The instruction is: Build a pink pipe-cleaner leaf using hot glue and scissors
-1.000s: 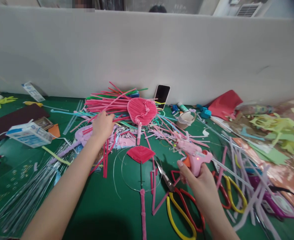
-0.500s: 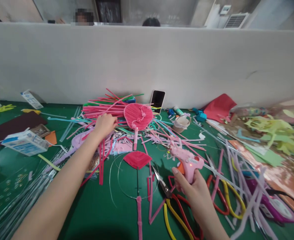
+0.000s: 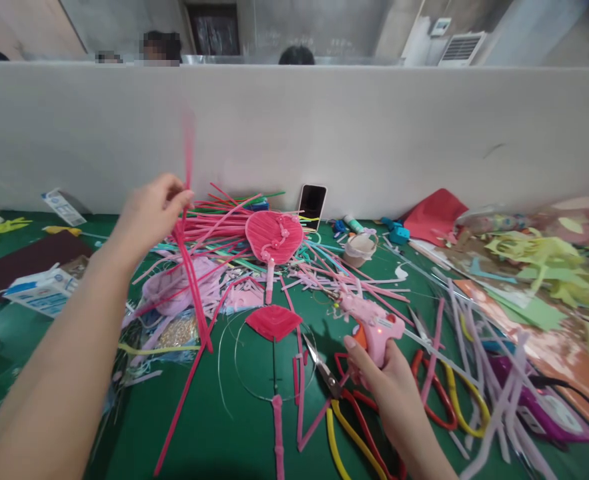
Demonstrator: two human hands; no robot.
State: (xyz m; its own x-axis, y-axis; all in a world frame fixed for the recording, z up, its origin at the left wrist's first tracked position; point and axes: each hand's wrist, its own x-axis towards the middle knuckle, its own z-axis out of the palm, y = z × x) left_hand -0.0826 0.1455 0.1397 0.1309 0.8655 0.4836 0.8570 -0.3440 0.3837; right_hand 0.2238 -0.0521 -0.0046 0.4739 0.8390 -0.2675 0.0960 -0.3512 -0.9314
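Observation:
My left hand (image 3: 154, 208), raised at the left above the pile, pinches a few long pink pipe cleaners (image 3: 194, 287). Their upper ends are blurred and their lower ends hang toward the table. In my right hand (image 3: 391, 387) is a pink hot glue gun (image 3: 374, 321), its light glowing, nozzle pointing left. Between the hands lies a round wire frame with a pink fan-shaped section (image 3: 274, 323) at its top and a pink wrapped handle (image 3: 278, 427). Behind it rests a pink pipe-cleaner fan (image 3: 274, 237) on a heap of pink pipe cleaners (image 3: 214, 223).
Two pairs of scissors (image 3: 354, 427) (image 3: 457, 393) with red and yellow handles lie around my right hand. A phone (image 3: 313, 203) leans on the white partition (image 3: 294, 127). A small cup (image 3: 360, 249), paper scraps (image 3: 544, 267) and a milk carton (image 3: 39, 291) also stand about.
My left hand has risen and moved left from the heap, drawing out pink pipe cleaners. The right hand with the glue gun has barely moved.

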